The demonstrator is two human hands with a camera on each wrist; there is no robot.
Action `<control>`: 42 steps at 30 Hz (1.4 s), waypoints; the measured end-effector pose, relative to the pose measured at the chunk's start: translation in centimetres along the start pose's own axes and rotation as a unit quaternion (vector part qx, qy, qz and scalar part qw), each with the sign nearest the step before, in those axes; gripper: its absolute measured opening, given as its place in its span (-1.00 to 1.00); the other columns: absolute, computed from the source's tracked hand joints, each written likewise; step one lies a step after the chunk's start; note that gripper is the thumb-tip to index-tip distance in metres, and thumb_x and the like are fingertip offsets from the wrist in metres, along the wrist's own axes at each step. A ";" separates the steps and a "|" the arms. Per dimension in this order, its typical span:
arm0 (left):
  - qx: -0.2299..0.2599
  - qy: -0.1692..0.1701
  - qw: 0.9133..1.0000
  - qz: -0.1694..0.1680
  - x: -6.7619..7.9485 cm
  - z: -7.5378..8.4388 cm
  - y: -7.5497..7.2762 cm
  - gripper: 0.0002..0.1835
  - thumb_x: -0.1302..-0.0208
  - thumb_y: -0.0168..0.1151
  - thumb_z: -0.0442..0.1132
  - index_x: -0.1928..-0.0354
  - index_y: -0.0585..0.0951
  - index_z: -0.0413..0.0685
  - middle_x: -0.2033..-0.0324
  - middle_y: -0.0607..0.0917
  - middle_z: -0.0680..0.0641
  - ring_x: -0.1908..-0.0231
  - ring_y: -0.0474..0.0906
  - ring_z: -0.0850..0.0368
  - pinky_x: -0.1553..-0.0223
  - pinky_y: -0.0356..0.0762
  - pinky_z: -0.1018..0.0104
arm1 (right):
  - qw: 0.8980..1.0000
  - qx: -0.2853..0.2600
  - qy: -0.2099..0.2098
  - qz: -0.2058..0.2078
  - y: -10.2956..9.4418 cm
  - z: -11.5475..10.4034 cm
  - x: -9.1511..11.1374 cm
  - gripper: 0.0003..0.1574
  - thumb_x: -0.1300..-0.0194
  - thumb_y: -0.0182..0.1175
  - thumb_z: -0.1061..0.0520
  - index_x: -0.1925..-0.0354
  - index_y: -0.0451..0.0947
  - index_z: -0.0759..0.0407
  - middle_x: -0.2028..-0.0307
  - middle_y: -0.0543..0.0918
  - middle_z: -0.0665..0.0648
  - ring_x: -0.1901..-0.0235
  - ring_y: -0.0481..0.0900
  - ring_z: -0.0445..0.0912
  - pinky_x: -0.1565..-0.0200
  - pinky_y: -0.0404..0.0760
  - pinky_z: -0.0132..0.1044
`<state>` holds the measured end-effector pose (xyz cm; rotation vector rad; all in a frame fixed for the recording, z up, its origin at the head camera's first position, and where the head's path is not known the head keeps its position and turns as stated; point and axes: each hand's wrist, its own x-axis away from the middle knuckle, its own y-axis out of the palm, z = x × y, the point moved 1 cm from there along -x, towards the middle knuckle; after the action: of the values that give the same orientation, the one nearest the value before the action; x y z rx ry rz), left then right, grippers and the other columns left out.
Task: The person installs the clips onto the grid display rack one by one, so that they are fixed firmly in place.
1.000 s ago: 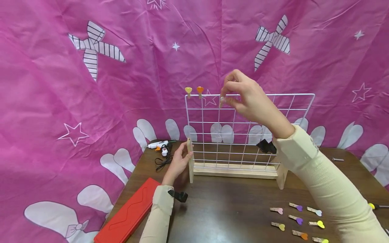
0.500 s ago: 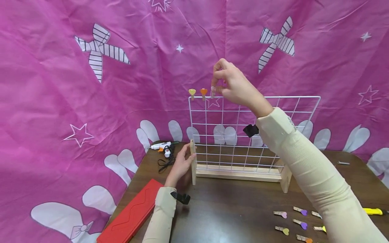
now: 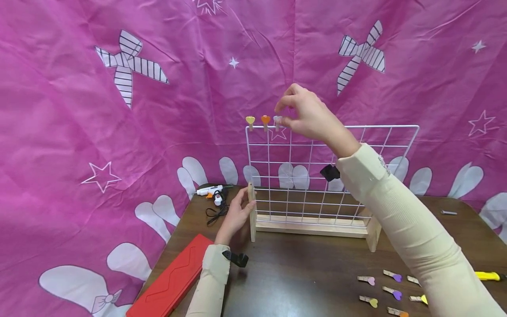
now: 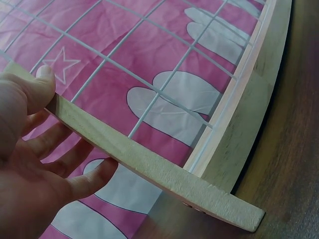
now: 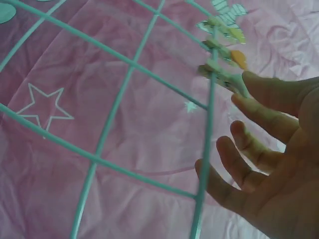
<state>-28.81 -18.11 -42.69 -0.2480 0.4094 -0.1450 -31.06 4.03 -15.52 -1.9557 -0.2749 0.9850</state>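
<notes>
A white wire grid stand [image 3: 310, 226] with a wooden base and side posts stands on the table. My left hand [image 3: 236, 215] grips its left post [image 4: 144, 154], thumb on one side and fingers on the other. Along the top wire sit a yellow heart clothespin [image 3: 250, 120], an orange heart clothespin [image 3: 265, 120] and a pale heart clothespin [image 3: 277, 119]. Beside the pale one is my right hand [image 3: 310, 112], thumb and index fingertips parted around its heart. In the right wrist view, the remaining fingers [image 5: 234, 164] spread loosely by the top wire.
Several heart clothespins [image 3: 392, 292] lie on the table [image 3: 301, 273] at the front right, some behind the right sleeve. A red case [image 3: 170, 277] lies at left, a glue gun [image 3: 210, 190] with cord behind it. A yellow-handled tool [image 3: 487, 276] lies far right.
My right hand moved left and up with the pale clothespin, then set it on the top wire beside the orange one; its fingers parted. The left hand kept its grip on the post.
</notes>
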 end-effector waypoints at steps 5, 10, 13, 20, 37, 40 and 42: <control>0.002 0.001 1.000 0.000 0.0 0.1 -0.1 -0.55 -0.29 0.06 -0.44 -0.21 0.30 -0.30 -0.06 0.48 -0.28 -0.10 0.38 -0.12 -0.09 0.38 0.03 | 0.999 -0.022 -0.035 0.023 -0.9 0.4 1.8 -0.71 -0.14 0.28 0.15 0.13 0.58 0.22 0.21 0.45 0.07 0.24 0.42 -0.07 0.14 0.40 -0.23; 0.003 0.002 1.000 -0.004 0.0 0.1 -0.2 -0.55 -0.29 0.05 -0.45 -0.22 0.28 -0.31 -0.06 0.47 -0.30 -0.11 0.36 -0.16 -0.09 0.37 0.01 | 0.996 -0.006 -0.079 0.030 -1.8 1.2 4.2 -0.78 -0.15 0.25 0.22 0.18 0.57 0.22 0.23 0.51 0.06 0.23 0.47 -0.09 0.14 0.44 -0.22; -0.002 0.005 1.000 -0.008 0.0 0.1 -0.4 -0.54 -0.29 0.05 -0.45 -0.22 0.27 -0.33 -0.06 0.47 -0.31 -0.10 0.37 -0.15 -0.07 0.39 0.01 | 0.996 0.012 -0.089 0.024 -2.2 1.7 5.8 -0.80 -0.14 0.25 0.25 0.20 0.57 0.21 0.26 0.52 0.04 0.25 0.50 -0.09 0.16 0.46 -0.19; -0.004 0.006 1.000 -0.001 -0.1 0.2 -0.6 -0.55 -0.29 0.05 -0.44 -0.20 0.28 -0.36 -0.06 0.47 -0.31 -0.09 0.37 -0.13 -0.08 0.37 -0.03 | 0.994 0.049 -0.098 0.009 -3.0 2.4 9.4 -0.82 -0.12 0.26 0.26 0.24 0.57 0.16 0.30 0.52 -0.02 0.31 0.48 -0.17 0.22 0.44 -0.26; -0.006 -0.001 1.000 0.001 -0.1 0.4 0.0 -0.52 -0.28 0.08 -0.43 -0.23 0.28 -0.33 -0.06 0.49 -0.31 -0.13 0.34 -0.17 -0.15 0.27 -0.08 | 0.993 0.048 -0.112 0.000 -1.0 6.0 19.6 -0.63 0.01 0.31 0.35 0.18 0.56 0.08 0.27 0.51 -0.15 0.44 0.47 -0.33 0.43 0.39 -0.59; -0.005 0.001 1.000 0.000 -0.1 0.4 0.0 -0.52 -0.28 0.08 -0.43 -0.23 0.28 -0.34 -0.06 0.49 -0.32 -0.13 0.34 -0.18 -0.14 0.28 -0.08 | 0.995 0.040 -0.090 0.004 0.3 7.2 21.7 -0.63 0.03 0.31 0.35 0.20 0.56 0.07 0.28 0.52 -0.16 0.43 0.49 -0.33 0.44 0.39 -0.58; -0.005 0.000 1.000 0.002 -0.1 0.4 0.0 -0.52 -0.28 0.08 -0.44 -0.23 0.28 -0.33 -0.06 0.49 -0.32 -0.13 0.34 -0.18 -0.14 0.29 -0.07 | 0.997 0.036 -0.073 0.005 1.3 8.1 23.1 -0.62 0.03 0.32 0.35 0.20 0.55 0.04 0.28 0.53 -0.16 0.42 0.49 -0.34 0.43 0.38 -0.57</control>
<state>-28.76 -18.01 -42.34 -0.2573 0.4115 -0.1387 -22.00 20.69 -31.03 -1.8240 -0.3077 1.1302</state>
